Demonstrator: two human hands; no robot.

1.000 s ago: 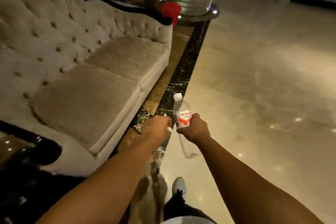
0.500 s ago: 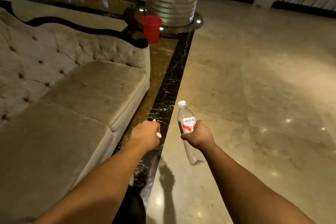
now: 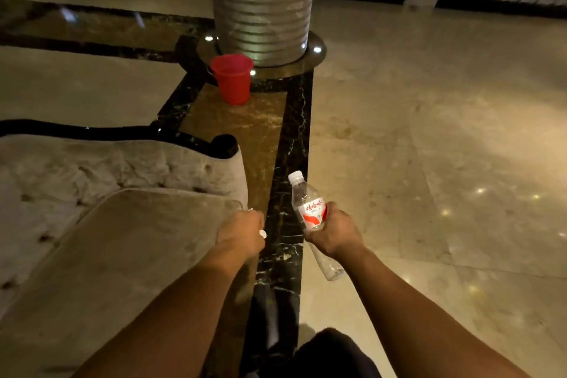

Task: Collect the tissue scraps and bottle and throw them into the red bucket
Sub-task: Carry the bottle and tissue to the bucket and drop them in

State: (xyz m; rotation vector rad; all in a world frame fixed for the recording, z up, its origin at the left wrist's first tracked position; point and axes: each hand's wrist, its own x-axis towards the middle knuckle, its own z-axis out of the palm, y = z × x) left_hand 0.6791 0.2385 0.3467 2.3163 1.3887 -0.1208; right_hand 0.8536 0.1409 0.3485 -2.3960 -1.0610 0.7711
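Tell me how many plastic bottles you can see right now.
1. The bottle is gripped in the right hand, cap pointing up and away, in front of the sofa. None visible elsewhere.

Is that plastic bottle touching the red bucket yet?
Apart. In the head view the bottle is gripped in the right hand, with open floor before the red bucket.

Bucket [image 3: 231, 78]: on the floor ahead, touching the column base [image 3: 311, 54], beyond the sofa's far end.
Sofa [image 3: 122, 239]: left of both hands.
Left hand [image 3: 241, 233]: over the sofa's right edge.
Right hand [image 3: 334, 235]: right of it, around the water bottle [image 3: 308, 209].
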